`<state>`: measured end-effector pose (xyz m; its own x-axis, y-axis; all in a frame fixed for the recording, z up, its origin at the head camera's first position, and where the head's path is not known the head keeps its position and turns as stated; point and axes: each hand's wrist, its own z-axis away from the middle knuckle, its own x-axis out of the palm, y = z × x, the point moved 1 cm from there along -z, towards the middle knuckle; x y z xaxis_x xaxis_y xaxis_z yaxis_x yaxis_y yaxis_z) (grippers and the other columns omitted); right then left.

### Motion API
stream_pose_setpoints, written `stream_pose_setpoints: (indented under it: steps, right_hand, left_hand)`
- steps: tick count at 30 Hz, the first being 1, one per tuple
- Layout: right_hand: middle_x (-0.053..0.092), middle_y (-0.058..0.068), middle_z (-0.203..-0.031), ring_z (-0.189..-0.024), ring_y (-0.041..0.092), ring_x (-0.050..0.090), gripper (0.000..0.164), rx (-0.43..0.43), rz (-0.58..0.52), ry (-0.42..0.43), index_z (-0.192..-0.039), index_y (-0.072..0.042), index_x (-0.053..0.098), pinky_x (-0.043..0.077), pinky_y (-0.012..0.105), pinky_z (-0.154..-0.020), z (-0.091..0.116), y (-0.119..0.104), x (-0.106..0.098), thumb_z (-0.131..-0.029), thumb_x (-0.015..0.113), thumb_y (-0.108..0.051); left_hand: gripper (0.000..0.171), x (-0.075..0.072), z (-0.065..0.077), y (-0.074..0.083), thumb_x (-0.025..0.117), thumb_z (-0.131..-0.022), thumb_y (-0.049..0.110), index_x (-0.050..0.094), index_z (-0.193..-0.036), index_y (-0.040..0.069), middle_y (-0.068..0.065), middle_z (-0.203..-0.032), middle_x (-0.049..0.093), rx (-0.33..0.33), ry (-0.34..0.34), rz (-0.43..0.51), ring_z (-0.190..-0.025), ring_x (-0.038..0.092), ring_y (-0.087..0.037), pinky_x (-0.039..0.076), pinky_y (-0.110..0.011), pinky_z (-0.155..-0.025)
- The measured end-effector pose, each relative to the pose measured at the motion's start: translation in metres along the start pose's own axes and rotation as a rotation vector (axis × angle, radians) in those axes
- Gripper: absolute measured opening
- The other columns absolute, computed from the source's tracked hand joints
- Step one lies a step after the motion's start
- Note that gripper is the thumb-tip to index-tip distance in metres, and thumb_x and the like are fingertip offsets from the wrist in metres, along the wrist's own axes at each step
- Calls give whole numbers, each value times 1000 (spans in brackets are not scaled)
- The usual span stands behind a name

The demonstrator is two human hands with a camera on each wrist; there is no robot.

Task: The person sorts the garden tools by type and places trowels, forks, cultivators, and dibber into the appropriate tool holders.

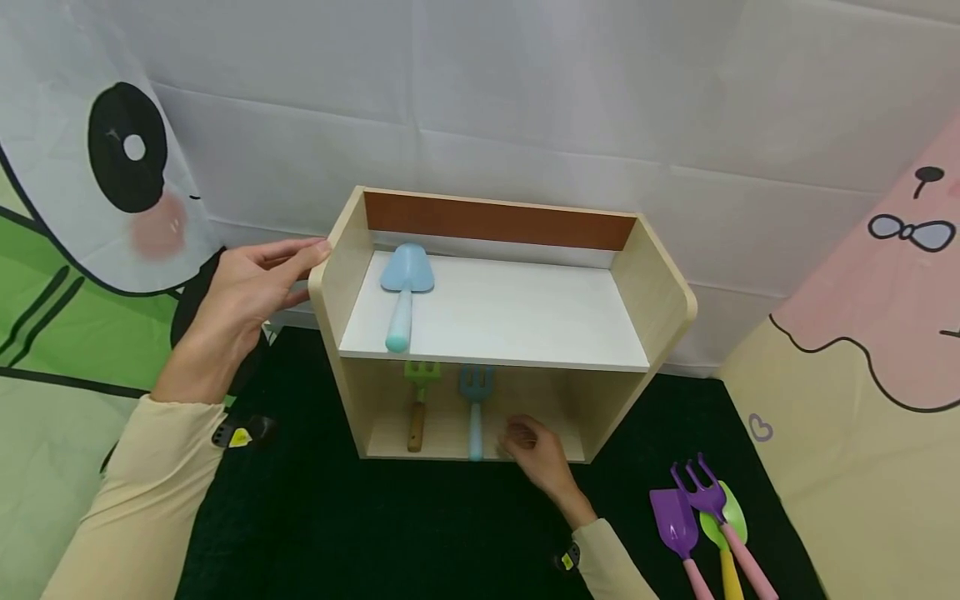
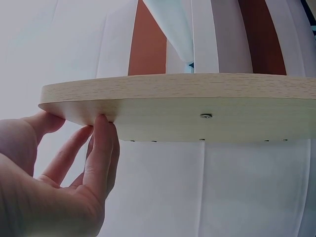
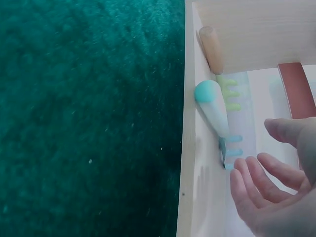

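Note:
A small wooden two-tier shelf (image 1: 495, 360) stands against the white backdrop. My left hand (image 1: 258, 279) rests its fingertips on the outer face of the left side panel (image 2: 163, 111), near its rounded corner. Empty and with loosely bent fingers, my right hand (image 1: 538, 454) is at the front of the lower compartment, right of a blue garden fork (image 1: 476, 417). That fork's pale handle (image 3: 212, 106) points outward in the right wrist view. Left of it lies a green fork (image 1: 420, 400) with a wooden handle. A blue trowel (image 1: 406, 287) lies on the upper white board.
On the dark green cloth (image 1: 337, 533), at the lower right, lie a purple shovel (image 1: 675, 521), a purple fork (image 1: 708, 498) with a pink handle and a green trowel (image 1: 735, 512) with a yellow handle. Printed fabric walls (image 1: 847, 400) flank the cloth.

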<state>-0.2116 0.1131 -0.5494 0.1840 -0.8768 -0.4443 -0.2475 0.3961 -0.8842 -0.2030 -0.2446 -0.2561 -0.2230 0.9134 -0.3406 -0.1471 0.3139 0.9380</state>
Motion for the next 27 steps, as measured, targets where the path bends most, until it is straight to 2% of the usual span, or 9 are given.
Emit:
stream_pose_setpoints:
  steps: [8,17,27]
  right_hand:
    - [65,0,-109,-98,12,61,35,1,41,52,-118,-16,62,53,27,-84,11,2,-9,-87,71,-29]
    - [62,-6,-112,-97,10,60,34,-33,59,57,-119,-23,61,54,25,-81,23,3,-21,-87,70,-30]
    - [61,0,-115,-97,18,62,35,-120,118,94,-120,-18,60,54,39,-83,35,6,-35,-88,70,-28]
  left_hand:
    - [71,0,0,1,63,-74,66,58,-132,24,-5,-139,46,-2,-1,12,-121,46,-23,44,-46,-100]
    - [71,0,1,0,63,-74,66,58,-132,25,-5,-139,46,-4,4,8,-122,46,-23,44,-46,-100]
    - [71,0,1,0,63,-74,66,58,-132,25,-5,-139,46,-3,5,7,-121,47,-23,45,-44,-99]
